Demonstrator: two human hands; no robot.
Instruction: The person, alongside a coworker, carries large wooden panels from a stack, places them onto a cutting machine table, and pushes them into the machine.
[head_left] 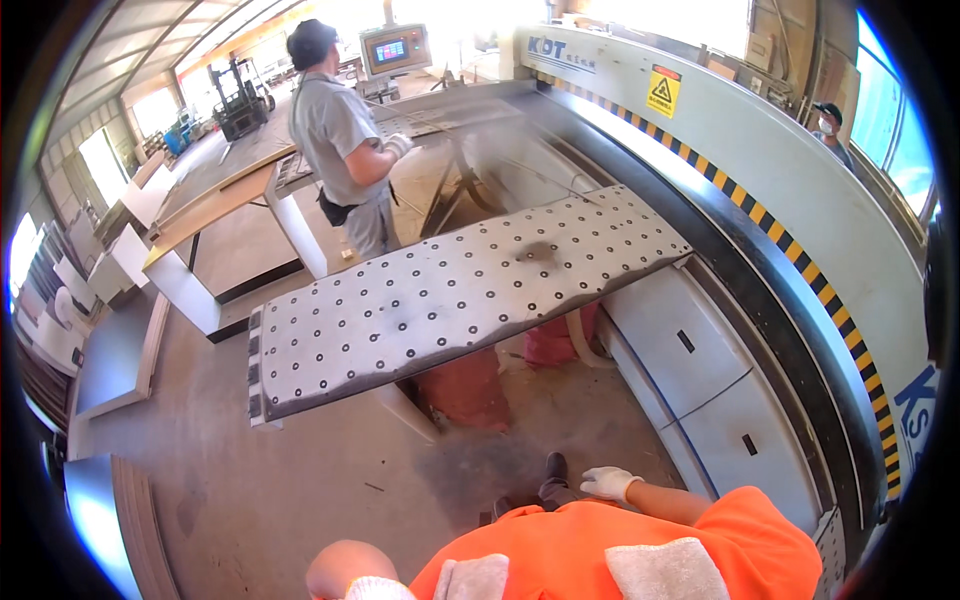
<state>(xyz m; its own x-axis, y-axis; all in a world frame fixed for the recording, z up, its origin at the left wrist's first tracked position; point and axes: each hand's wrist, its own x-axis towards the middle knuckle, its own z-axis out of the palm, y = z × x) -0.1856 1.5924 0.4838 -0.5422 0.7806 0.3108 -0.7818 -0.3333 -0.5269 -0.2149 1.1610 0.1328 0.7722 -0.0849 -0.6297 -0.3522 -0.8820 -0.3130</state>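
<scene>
My right hand (pixel 608 484), in a white work glove, hangs at my side with nothing seen in it, its fingers loosely stretched. It is nearest to the grey cabinet panels (pixel 745 420) of a large machine and touches nothing. Only a bit of my left hand (pixel 378 589) shows at the lower edge, also gloved in white; its fingers are hidden. In front of me a pale worktable (pixel 430 300), dotted with dark round studs, juts out leftward from the machine. Dust smudges its top and its near edge is worn.
A co-worker (pixel 345 140) in grey stands beyond the table, near a control screen (pixel 395 50). Black-and-yellow striping edges the machine beam (pixel 720 110). Another person (pixel 832 130) is behind it. Board stacks (pixel 125 360) stand left; red sacks (pixel 465 388) lie under the table. A forklift (pixel 238 98) is far back.
</scene>
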